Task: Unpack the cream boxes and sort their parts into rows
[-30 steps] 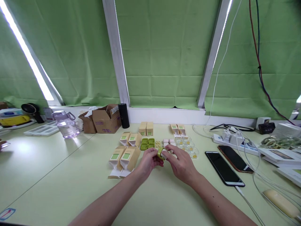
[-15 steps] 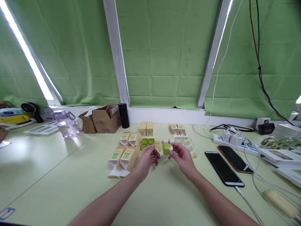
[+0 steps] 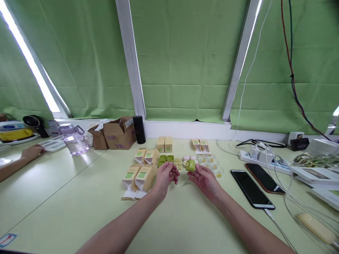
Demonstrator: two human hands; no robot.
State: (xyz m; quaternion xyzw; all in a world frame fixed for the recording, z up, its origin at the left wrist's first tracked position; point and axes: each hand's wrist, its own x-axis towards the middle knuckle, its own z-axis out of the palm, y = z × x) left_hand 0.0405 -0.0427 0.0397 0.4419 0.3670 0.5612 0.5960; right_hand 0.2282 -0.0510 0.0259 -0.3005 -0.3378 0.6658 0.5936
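My right hand (image 3: 206,180) holds a small green rounded case (image 3: 190,165) between thumb and fingers; a pale yellow ring sticks out on its left side. To its left, my left hand (image 3: 167,176) is closed, fingertips and thumb together, apart from the case; what it pinches, if anything, is hidden. Just beyond the hands are green square cups (image 3: 162,158), small yellow pieces (image 3: 177,162) in rows, pale pink blocks (image 3: 186,157) and clear plastic shells (image 3: 212,160) with yellow spots. Tan cartons (image 3: 146,178) with green labels stand beside my left hand.
Two phones (image 3: 251,188) and white cables lie on the right, near a power strip (image 3: 242,157). A water jug (image 3: 75,139), a cardboard box (image 3: 120,134) and a black cylinder (image 3: 139,129) stand at the back left. Another person's hand (image 3: 33,151) rests at far left.
The green case has turned in my right hand, bringing its yellow ring to the left side. My left hand stays nearly still. Another person's forearm has come into view at the left.
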